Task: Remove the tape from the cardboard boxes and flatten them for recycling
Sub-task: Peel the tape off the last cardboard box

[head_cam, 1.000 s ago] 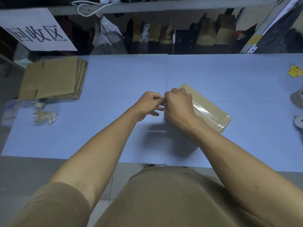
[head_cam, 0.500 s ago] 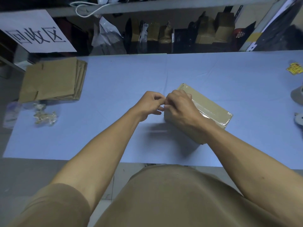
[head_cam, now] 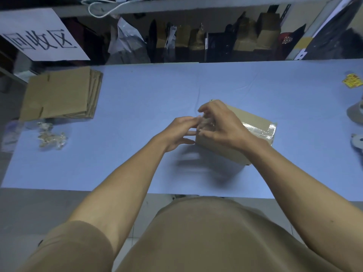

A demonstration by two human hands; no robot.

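Note:
A small brown cardboard box lies on the blue table, with clear shiny tape still along its top towards the right end. A crumpled, peeled stretch of clear tape stands up at the box's left end. My right hand is over that end, fingers curled around the loose tape. My left hand is just left of the box and pinches the same tape with its fingertips. The box's left end is hidden behind my hands.
A stack of flattened cardboard boxes lies at the table's far left, with a wad of removed tape in front of it. A yellow label and grey objects sit at the right edge. Shelves with packages stand behind.
Both hands were pressed together at the box's left corner; now a strip of tape has come up between them, and my right hand's fingers have spread and lifted.

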